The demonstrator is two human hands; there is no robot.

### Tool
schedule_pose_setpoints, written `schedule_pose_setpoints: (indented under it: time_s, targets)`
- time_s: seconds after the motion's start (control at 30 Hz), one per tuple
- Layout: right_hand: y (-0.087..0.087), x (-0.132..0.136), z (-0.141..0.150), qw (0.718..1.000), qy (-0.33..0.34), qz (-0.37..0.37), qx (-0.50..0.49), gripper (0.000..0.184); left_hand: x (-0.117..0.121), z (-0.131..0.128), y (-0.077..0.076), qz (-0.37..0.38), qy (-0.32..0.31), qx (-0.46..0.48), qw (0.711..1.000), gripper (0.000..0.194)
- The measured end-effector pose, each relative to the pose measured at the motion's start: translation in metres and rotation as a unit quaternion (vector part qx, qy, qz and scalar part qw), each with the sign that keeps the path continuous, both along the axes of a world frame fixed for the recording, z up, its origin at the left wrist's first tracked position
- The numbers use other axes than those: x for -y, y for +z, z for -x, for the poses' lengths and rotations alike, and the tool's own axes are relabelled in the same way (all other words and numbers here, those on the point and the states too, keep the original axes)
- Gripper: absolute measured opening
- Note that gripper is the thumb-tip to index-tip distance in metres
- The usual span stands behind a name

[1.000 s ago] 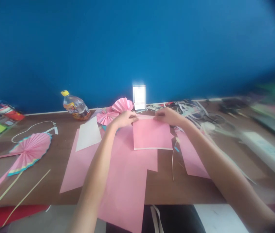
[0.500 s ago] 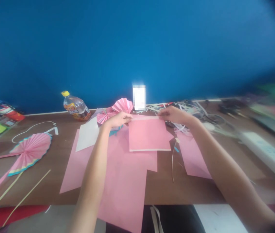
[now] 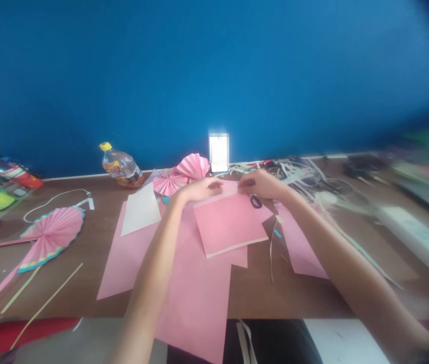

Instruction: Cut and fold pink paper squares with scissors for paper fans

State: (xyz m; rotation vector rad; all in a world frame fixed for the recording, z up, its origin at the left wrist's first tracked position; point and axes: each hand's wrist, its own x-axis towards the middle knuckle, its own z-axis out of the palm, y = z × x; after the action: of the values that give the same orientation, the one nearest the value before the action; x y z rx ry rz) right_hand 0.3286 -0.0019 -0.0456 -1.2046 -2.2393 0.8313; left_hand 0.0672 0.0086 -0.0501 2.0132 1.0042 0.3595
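Observation:
A pink paper sheet point(image 3: 231, 222) with a pale strip along its near edge lies tilted on larger pink paper point(image 3: 195, 303). At its far edge, my left hand point(image 3: 202, 189) has its fingers bent and drawn together. My right hand point(image 3: 260, 183) is a short way to the right, thumb and fingers pinched. Whatever either hand grips is too small to make out; a pale pink band shows between them. Just below my right hand is a black scissors handle point(image 3: 255, 201). Beyond my left hand sit pleated pink paper fans point(image 3: 193, 167).
A drink bottle point(image 3: 122, 167) with a yellow cap leans near the blue wall. On the left lie a pink fan with blue trim point(image 3: 53, 235) and a thin stick point(image 3: 47, 306). Tangled paper strips and cables point(image 3: 297, 172) are behind my right arm, with a white power strip point(image 3: 419, 242) further right.
The sheet has turned and its near edge now slants, lower at the left. My hands have come closer together, the left moving right. The scissors handle shows more clearly.

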Motion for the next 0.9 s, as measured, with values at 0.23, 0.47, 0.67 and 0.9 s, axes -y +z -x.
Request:
schedule_pose_setpoints:
  time_s: [0.23,0.47,0.67,0.9]
  targets:
    - [0.001,0.005,0.007,0.998,-0.001,0.003,-0.057,0.022,0.008,-0.031,-0.009,-0.049,-0.017,0.015,0.999,0.029]
    - [-0.002,0.001,0.007,0.995,-0.042,0.002,-0.090,0.047,0.009,-0.028,-0.007,-0.027,0.005,0.069,0.997,0.035]
    - [0.003,0.004,0.009,0.997,-0.027,0.002,-0.066,0.040,0.005,-0.040,-0.018,-0.048,0.016,0.103,0.993,0.036]
    - [-0.009,-0.006,-0.015,0.954,-0.166,-0.027,0.250,0.030,-0.011,-0.024,-0.035,-0.090,0.070,0.103,0.988,0.034]
